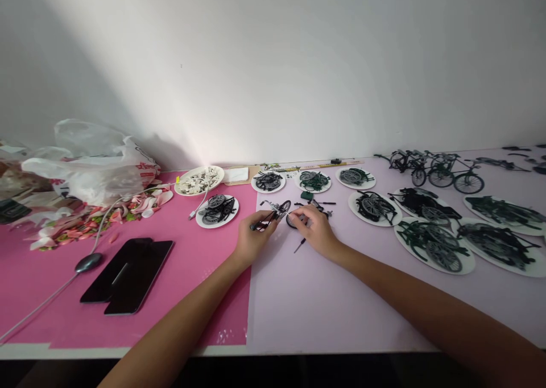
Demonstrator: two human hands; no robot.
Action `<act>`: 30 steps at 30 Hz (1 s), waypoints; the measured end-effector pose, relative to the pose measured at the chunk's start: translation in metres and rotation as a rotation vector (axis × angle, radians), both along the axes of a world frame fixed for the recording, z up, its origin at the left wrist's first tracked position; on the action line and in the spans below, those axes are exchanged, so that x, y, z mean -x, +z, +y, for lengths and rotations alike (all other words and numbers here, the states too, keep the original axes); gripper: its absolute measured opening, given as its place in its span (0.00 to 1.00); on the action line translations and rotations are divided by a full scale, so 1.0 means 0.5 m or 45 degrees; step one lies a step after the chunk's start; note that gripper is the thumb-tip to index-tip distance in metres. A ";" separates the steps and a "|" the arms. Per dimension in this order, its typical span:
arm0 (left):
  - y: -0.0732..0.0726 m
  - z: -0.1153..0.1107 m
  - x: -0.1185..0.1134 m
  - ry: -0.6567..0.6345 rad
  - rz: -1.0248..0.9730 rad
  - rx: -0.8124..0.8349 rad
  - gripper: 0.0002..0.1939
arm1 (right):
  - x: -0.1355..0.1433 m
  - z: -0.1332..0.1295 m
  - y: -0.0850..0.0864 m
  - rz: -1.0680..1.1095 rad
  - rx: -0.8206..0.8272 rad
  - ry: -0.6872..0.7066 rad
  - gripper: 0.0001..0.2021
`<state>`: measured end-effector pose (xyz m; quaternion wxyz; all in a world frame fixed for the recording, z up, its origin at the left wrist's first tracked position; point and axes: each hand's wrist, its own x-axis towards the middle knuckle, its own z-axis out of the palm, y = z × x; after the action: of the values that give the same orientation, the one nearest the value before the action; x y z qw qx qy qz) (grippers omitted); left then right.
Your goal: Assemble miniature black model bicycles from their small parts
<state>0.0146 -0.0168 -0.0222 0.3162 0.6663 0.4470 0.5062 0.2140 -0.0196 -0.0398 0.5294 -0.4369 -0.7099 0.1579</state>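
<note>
Facing a pale wall [273,64] across the upper frame, we work at a table [341,308] covered in bright pink at left and pale lilac at right. At far left we have a white plastic bag [94,174] behind scattered pink, white and green pieces [96,222]; nearer us, two dark flat devices [132,274] overlap beside a rounded grey object [89,262] on a cable. White plates of dark parts [433,246] crowd the right, and model bicycles [441,172] stand at upper right. More loose parts [326,213] lie partly hidden behind our right hand [314,228]. At the centre, our left hand [251,237] curls its fingers around a small dark model [267,222], its spoked wheel facing rightward. Our right thumb and fingertips, pinched nearly together, hold a thin pale sliver [290,212] close beside that wheel.
</note>
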 end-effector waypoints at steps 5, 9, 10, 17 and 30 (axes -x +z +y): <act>0.002 -0.001 0.000 -0.020 0.039 -0.033 0.08 | 0.000 -0.002 0.001 -0.019 0.038 0.008 0.11; 0.005 -0.002 0.001 -0.018 0.062 -0.051 0.08 | -0.001 -0.003 0.004 -0.069 0.066 0.061 0.13; 0.005 -0.003 0.001 -0.018 0.072 -0.056 0.09 | -0.001 -0.004 0.005 -0.080 0.070 0.068 0.13; 0.005 -0.003 0.001 -0.019 0.103 -0.079 0.08 | 0.000 -0.005 0.002 -0.060 0.081 0.084 0.10; 0.009 -0.006 0.000 -0.009 0.117 -0.067 0.09 | 0.000 -0.004 0.001 -0.077 0.053 0.030 0.12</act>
<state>0.0148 -0.0199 -0.0177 0.2793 0.6986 0.4452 0.4855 0.2140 -0.0215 -0.0391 0.4966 -0.4441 -0.7271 0.1656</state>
